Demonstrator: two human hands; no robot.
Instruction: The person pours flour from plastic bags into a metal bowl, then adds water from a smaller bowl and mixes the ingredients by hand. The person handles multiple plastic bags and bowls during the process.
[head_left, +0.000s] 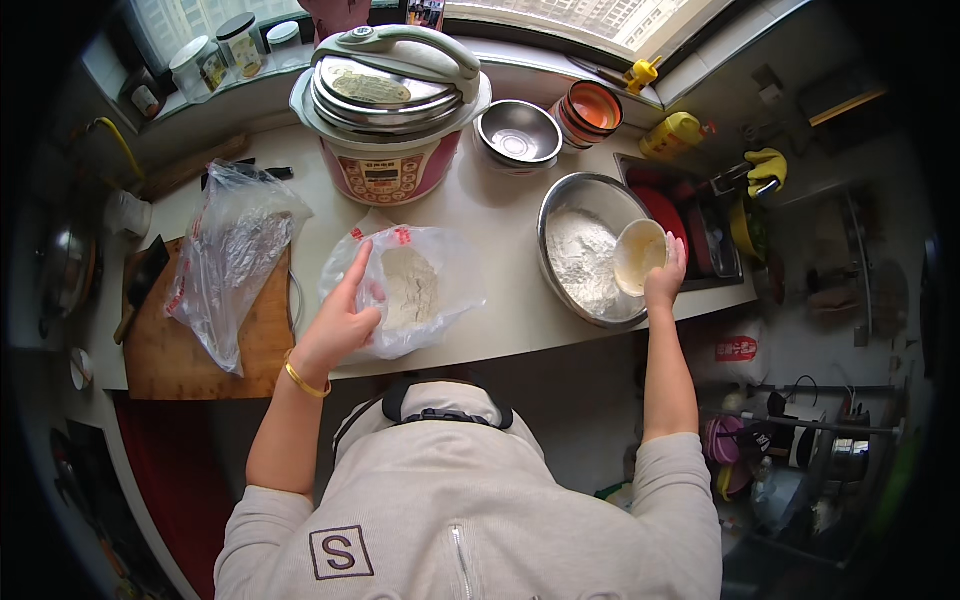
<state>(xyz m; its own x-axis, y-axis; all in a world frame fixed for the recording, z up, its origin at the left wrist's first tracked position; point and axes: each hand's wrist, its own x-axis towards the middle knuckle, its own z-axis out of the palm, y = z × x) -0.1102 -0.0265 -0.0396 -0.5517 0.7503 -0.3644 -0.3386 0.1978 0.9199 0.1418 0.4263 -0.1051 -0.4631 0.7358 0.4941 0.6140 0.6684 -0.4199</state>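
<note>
A small pale bowl (640, 257), tilted, is in my right hand (665, 274), held over the right side of a large stainless steel basin (551, 196). White flour (583, 259) covers much of the basin's bottom. At the near left of the counter, my left hand (347, 304) is at the side of an open clear plastic bag (450, 259), its index finger extended and the others curled; some fingertips are behind the plastic. Beige flour (409, 289) lies in that bag. Whether the left fingers pinch the plastic cannot be told.
An electric pressure cooker (394, 161) stands behind the open bag, beside a steel bowl (519, 135) and stacked orange bowls (592, 111). Another plastic bag (236, 247) lies on a wooden cutting board (259, 360), with a cleaver (144, 281) at left. The sink (637, 171) is beyond the basin.
</note>
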